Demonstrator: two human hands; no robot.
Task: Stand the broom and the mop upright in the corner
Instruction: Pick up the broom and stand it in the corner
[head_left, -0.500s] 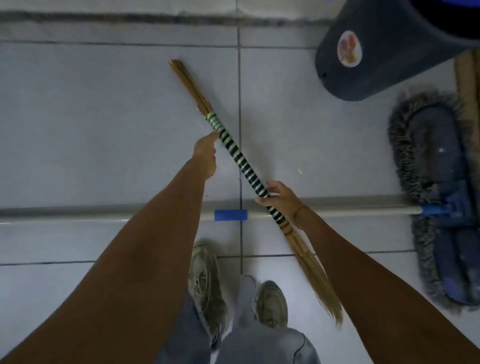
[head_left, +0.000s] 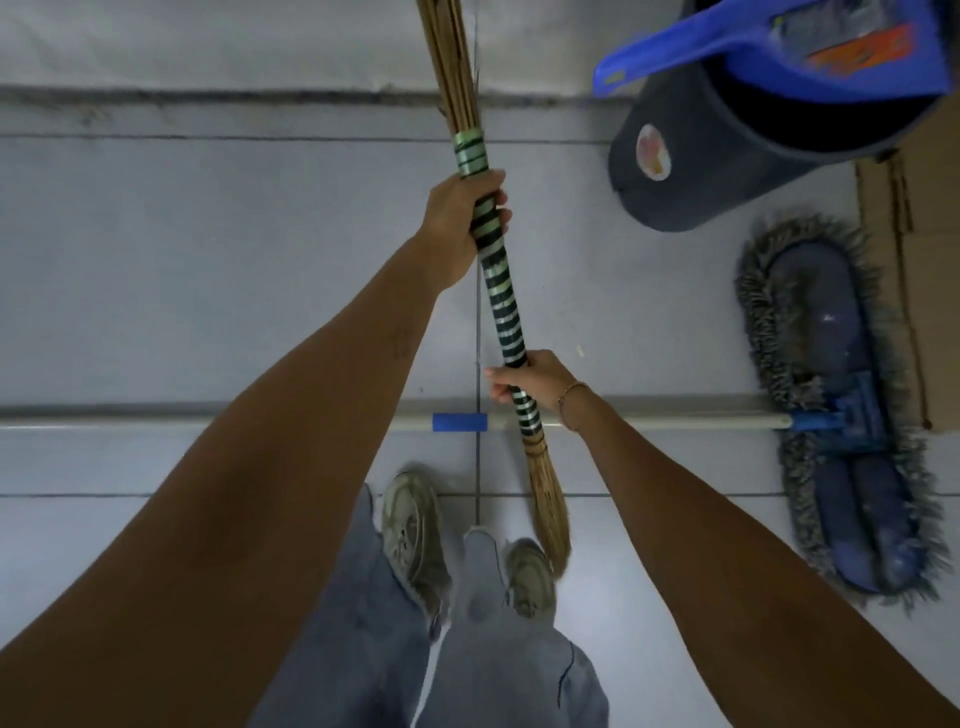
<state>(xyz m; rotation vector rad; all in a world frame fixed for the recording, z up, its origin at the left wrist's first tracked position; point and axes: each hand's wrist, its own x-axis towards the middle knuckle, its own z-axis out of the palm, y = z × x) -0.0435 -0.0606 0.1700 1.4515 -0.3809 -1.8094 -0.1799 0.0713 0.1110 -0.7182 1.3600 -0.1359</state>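
Both hands are gripping the broom (head_left: 503, 306), which is off the floor and running from the top edge of the view down toward the person's feet. Left hand (head_left: 462, 228) is wrapping the striped green-and-black handle just below the pale green band near the upper bristle bundle, fingers curled tight round the shaft w/ thumb side on the left. Right hand (head_left: 535, 382) is closing round the same handle lower down, just above where the wrap ends and the thin straw tail starts; fingers pressed together round the shaft, a thin bracelet (head_left: 571, 392) sitting at the wrist. The straw tail is hanging down beside the right shoe (head_left: 530, 577); left shoe (head_left: 413, 530) is next to it on the tile floor (head_left: 208, 249).

The mop (head_left: 836, 415) is lying flat on the floor: its pale pole is stretching across the view from the left edge, passing under the broom and behind the right wrist, w/ a blue sleeve (head_left: 460, 422) on it near the middle. The fringed blue mop head is resting on the floor at the right, partly over a piece of cardboard (head_left: 930, 291). A dark bucket (head_left: 696, 156) is standing in the top right corner of the floor near the wall base, w/ a blue dustpan (head_left: 779, 47) sitting in it.
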